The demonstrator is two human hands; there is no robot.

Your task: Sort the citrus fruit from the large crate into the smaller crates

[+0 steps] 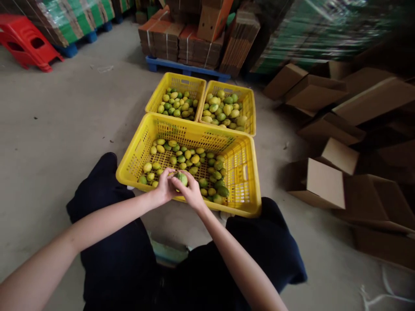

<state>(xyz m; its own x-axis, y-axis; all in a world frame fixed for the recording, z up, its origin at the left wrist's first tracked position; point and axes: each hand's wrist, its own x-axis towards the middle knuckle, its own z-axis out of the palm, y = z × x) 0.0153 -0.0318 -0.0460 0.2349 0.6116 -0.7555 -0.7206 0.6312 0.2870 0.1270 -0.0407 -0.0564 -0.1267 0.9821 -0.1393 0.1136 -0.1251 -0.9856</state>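
Observation:
A green lemon (pixel 181 178) is held between my two hands above the near rim of a large yellow crate (pixel 243 207). My left hand (pixel 166 186) cups it from the left, its fingers curled. From the right, my right hand (pixel 192 190) grips the same fruit, with the thumb across its front. Below them in the crate lie many loose yellow and green lemons (pixel 195 159), with bare slotted floor showing on the right side. My hands hide some of the fruit near the rim.
Behind stand two smaller yellow crates (pixel 202 97) of lemons. Open cardboard boxes (pixel 326 183) crowd the right. Flattened cartons (pixel 162 41) sit on a blue pallet (pixel 188 69) at the back. A red stool (pixel 30 41) stands far left. My knees flank the large crate.

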